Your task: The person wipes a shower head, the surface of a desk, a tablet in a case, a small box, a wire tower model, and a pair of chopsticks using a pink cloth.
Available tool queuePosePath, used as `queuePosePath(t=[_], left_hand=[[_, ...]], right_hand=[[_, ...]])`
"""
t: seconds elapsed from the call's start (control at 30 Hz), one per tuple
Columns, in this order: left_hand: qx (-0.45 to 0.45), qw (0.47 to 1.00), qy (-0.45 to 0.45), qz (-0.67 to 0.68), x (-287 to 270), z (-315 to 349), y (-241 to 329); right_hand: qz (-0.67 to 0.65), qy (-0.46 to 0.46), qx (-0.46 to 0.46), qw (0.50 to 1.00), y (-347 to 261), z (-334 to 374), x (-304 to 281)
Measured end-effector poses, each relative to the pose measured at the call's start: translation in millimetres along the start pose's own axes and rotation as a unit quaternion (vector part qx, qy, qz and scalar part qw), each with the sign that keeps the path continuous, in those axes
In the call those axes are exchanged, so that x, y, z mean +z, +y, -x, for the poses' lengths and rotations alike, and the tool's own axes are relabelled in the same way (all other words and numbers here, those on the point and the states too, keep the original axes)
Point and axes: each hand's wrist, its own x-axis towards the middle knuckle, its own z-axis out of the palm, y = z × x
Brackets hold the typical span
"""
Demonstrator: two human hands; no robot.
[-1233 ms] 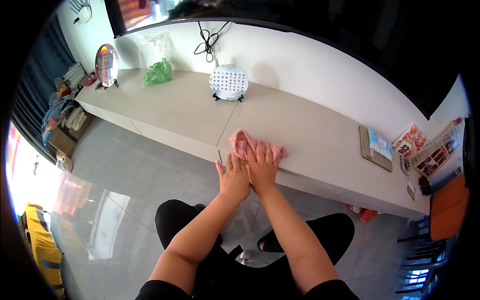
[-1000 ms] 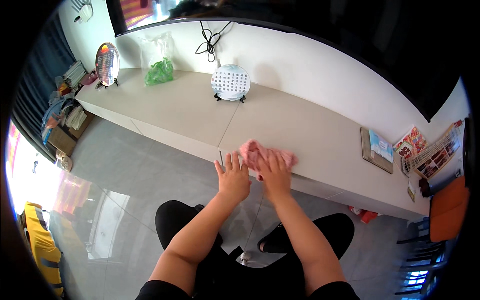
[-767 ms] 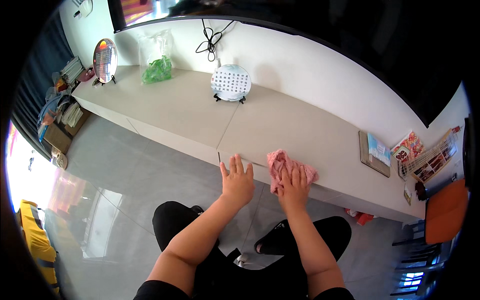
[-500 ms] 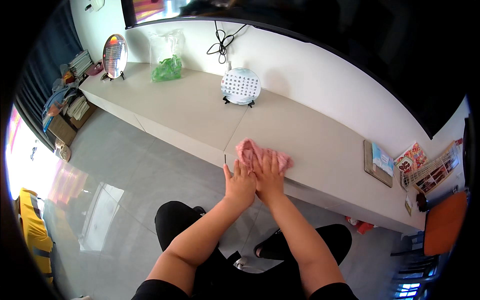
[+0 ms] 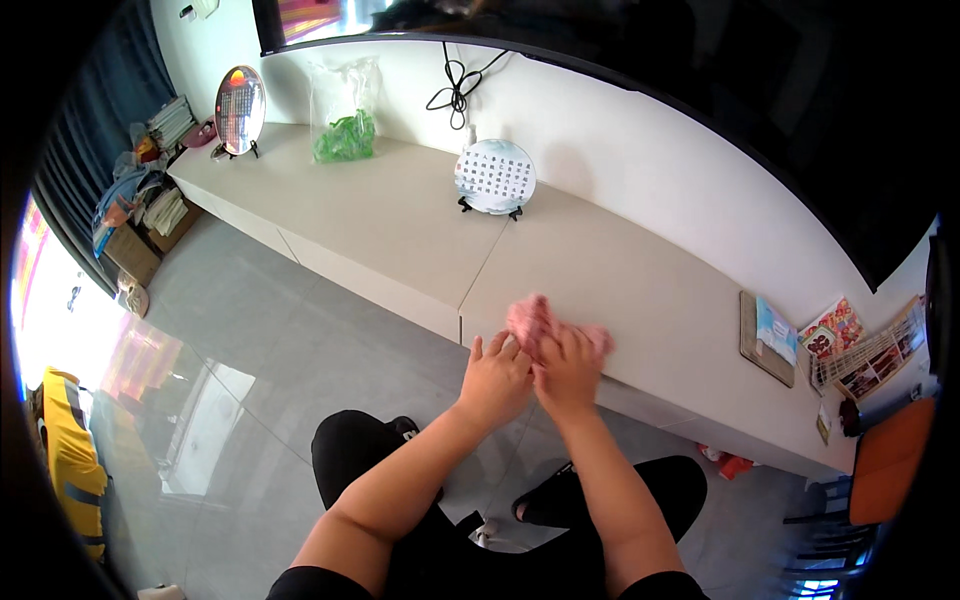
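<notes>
A crumpled pink cloth (image 5: 534,318) lies at the front edge of the long beige cabinet (image 5: 600,265). My right hand (image 5: 568,375) is closed over it, with the fingers bent and cloth bunched out on both sides. Close beside it, my left hand (image 5: 495,385) is open, its fingers a little apart and the tips near the cloth's left end. Whether those fingertips touch the cloth is hard to make out. Behind the hands, a round plate with dark characters (image 5: 495,177) stands upright on a small black stand.
Farther left on the cabinet are another round display plate (image 5: 240,110) and a clear bag with green contents (image 5: 345,135). At the right lies a notebook (image 5: 765,350) with a blue packet (image 5: 775,328). A large black screen (image 5: 700,90) hangs above, with a looped cable (image 5: 455,90) below it.
Both hands and the pink cloth have shifted slightly right. The cloth is more bunched up, and my right fingers have curled into it. The view has tilted a little.
</notes>
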Motion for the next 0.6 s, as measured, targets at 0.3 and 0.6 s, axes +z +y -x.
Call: queuePosePath(t=[0.3,0.6], left_hand=[[-0.093,0.992,-0.022,-0.077,-9,-2,-12],[-0.148,0.977,-0.069,-0.138,1,-17,-31]], right_hand=[[-0.033,0.014,0.018,0.999,-3,-28,18],[0.057,0.001,0.009,0.998,-42,-72,69]])
